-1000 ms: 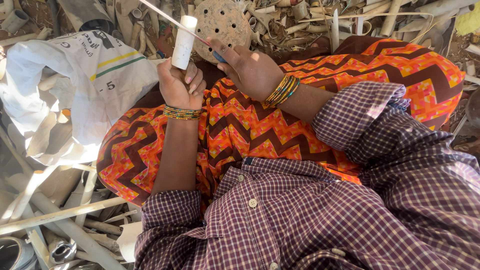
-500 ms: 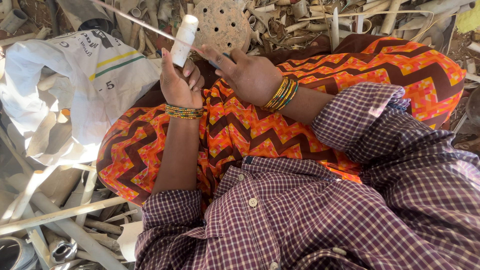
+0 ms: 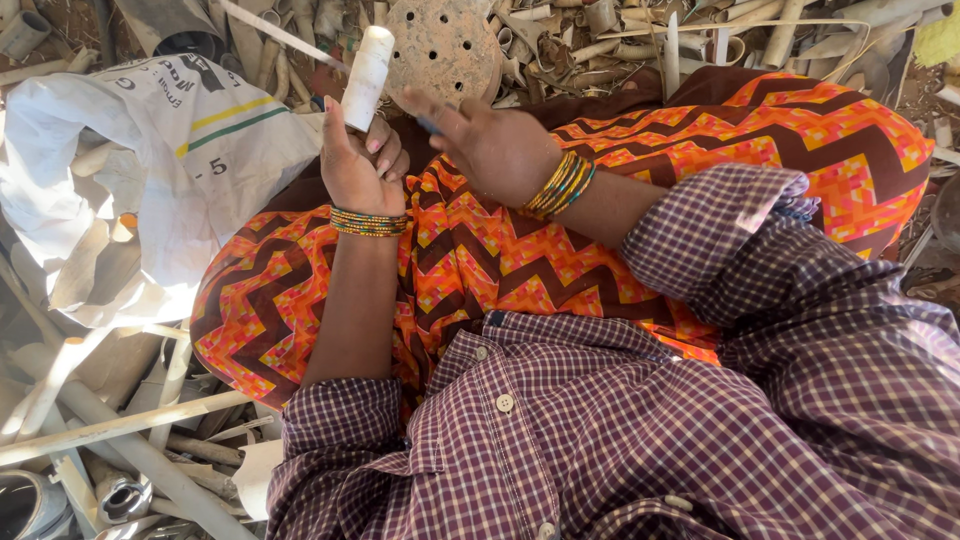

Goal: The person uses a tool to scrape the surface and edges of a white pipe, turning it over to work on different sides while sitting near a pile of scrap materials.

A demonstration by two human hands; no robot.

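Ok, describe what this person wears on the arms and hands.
Both arms wear sleeves of a maroon and white checked shirt, rolled up to about the elbow. The left hand has a thin stack of multicoloured beaded bangles at the wrist; the right hand has a thicker stack of yellow, orange and teal bangles. No gloves.

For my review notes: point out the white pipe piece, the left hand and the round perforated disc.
white pipe piece (image 3: 366,75), head view, middle of its side
left hand (image 3: 355,170), head view, back of the hand
round perforated disc (image 3: 445,45), head view, centre of its face
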